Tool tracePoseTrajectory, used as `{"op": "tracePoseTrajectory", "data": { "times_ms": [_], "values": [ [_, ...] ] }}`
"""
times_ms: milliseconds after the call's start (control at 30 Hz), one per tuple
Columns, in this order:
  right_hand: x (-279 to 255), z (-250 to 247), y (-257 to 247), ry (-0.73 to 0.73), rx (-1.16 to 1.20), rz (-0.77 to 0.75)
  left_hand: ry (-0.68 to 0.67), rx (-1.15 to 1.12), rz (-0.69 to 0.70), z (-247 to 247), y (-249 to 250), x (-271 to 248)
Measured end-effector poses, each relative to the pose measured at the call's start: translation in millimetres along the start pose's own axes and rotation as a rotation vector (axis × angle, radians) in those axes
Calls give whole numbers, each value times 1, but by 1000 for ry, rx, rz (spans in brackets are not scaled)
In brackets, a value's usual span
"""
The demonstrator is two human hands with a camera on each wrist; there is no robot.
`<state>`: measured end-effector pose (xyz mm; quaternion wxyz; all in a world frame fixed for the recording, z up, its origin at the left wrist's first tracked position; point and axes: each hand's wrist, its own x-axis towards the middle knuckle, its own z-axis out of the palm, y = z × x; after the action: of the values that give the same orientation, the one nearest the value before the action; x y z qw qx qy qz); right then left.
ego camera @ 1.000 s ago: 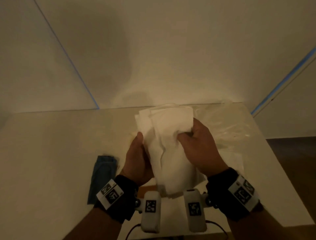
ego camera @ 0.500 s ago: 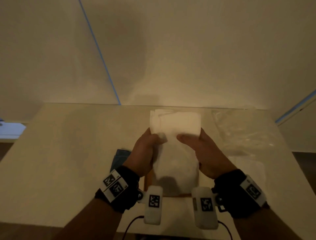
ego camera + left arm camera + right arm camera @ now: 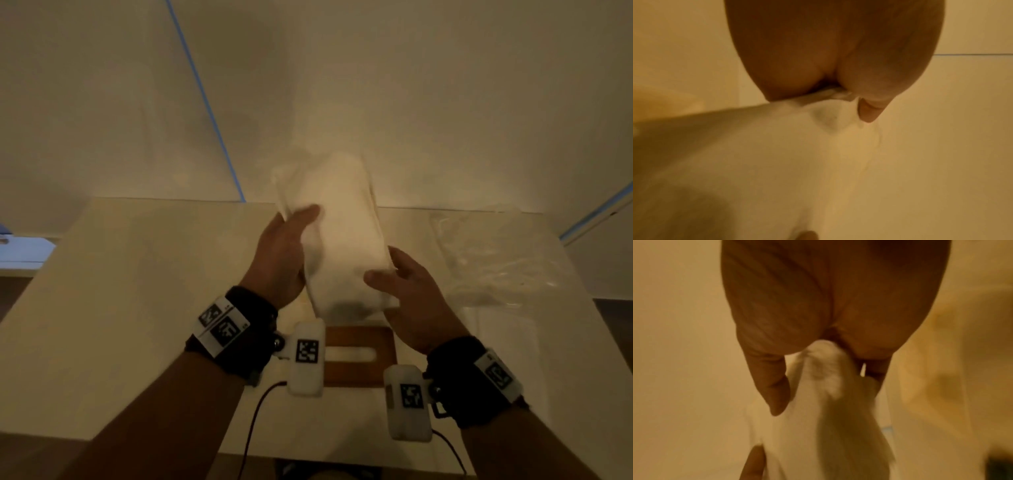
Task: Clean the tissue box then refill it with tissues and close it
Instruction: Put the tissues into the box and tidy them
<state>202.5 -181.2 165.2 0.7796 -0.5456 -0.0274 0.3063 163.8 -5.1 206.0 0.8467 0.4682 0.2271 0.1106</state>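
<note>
Item: stack of tissues [image 3: 342, 236], white, soft, several folded sheets deep. Position: held up off the worktop [image 3: 137, 274], tilted with its far end raised toward the wall, directly above the near-centre of the surface. Judged reason: the stack is being squared and kept together in the air so it can go into the box as one block; loose sheets would splay if only one side were supported.

Item: left hand [image 3: 282, 253]. Grip: clasps the left long edge of the stack, thumb laid over the top face, fingers hidden beneath. The left wrist view shows the thumb pressing a dent into the paper [image 3: 828, 120].

Item: right hand [image 3: 411, 294]. Grip: pinches the nearer right corner of the stack, thumb on top, fingers under; the right wrist view shows tissue bunched between thumb and fingers [image 3: 824, 363]. Sits lower and nearer the body than the left hand, which gives the stack its slant.

Item: wooden lid with slot [image 3: 356, 356], flat on the worktop below the wrists. The box body is not plainly visible.

Item: clear plastic wrapper [image 3: 486, 260], crumpled, on the worktop to the right, well apart from the hands.
</note>
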Motion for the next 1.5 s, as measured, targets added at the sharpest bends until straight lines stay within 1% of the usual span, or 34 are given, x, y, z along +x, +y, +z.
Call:
{"op": "tracePoseTrajectory", "data": {
  "times_ms": [100, 167, 233, 300, 400, 467, 600, 733, 800, 867, 933, 967, 1067, 1133, 1167, 1233, 1367, 1433, 1500],
  "values": [
    [0, 12, 8, 7, 332, -6, -72, -45, 122, 10, 14, 3],
    [2, 22, 10, 14, 443, -20, -157, -72, 212, 15, 21, 0],
    [4, 32, 12, 32, 506, -14, -224, -42, 306, 17, 27, -2],
    [3, 41, 14, 43, 536, -7, -232, -20, 366, 12, 30, -3],
    [2, 46, 18, 56, 544, -26, -228, -2, 399, 8, 31, -6],
    [3, 46, 19, 63, 536, -9, -209, -3, 401, 7, 30, -6],
    [3, 45, 27, 98, 536, 29, -89, -81, 376, 7, 33, -4],
    [1, 44, 32, 78, 505, 41, -41, -117, 355, 12, 34, -8],
    [2, 40, 29, 75, 469, 50, -39, -124, 315, 12, 38, -10],
    [2, 31, 23, 59, 425, 17, -76, -143, 242, 5, 46, -10],
    [2, 20, 11, 11, 368, -29, -115, -167, 152, -13, 59, -8],
    [0, 15, 3, 16, 314, -48, -153, -146, 117, -25, 63, -7],
    [-2, 3, -20, 44, 131, -109, -271, -27, -29, -48, 65, -9],
    [-2, -1, -31, 59, 52, -109, -289, 83, -99, -54, 54, -13],
    [-1, -2, -35, 72, 19, -103, -273, 141, -112, -55, 48, -15],
    [1, -1, -42, 87, -46, -106, -194, 206, -111, -55, 34, -18],
    [4, 1, -45, 66, -76, -113, -42, 201, -28, -57, 15, -19],
    [5, 2, -43, 29, -64, -74, -14, 164, -6, -57, 9, -20],
    [5, 3, -40, 27, -104, -76, -19, 163, -10, -54, 6, -21]
  ]
}}
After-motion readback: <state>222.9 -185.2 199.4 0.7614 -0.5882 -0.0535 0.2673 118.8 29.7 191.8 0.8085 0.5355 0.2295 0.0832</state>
